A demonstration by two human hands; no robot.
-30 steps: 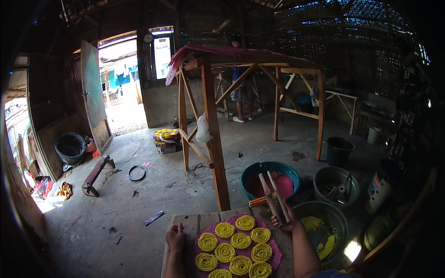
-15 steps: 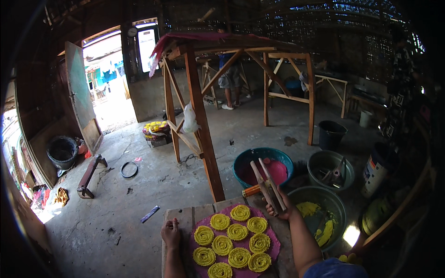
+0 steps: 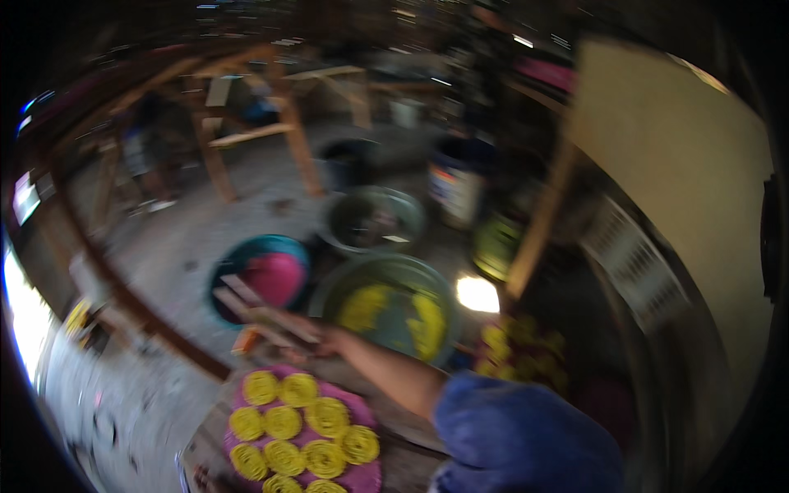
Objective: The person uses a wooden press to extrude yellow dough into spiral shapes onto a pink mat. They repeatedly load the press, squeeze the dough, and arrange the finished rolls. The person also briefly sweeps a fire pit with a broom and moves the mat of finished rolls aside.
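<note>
Above the pink tray [image 3: 366, 472] of yellow coils [image 3: 327, 416] | right hand [image 3: 316, 338] – fingers closed on wooden sticks [image 3: 259, 306], beside green basin [image 3: 393, 306] | left hand barely visible at bottom edge – state unclear | frame blurred

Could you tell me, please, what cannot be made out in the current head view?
- Right hand: motion blur hides how it grips the wooden sticks.
- Left hand: barely visible at the lower edge, so its state is unclear.
- Yellow coils on the pink tray: strands smeared by blur.
- Contents of the green basin: only yellow smudges.
</note>
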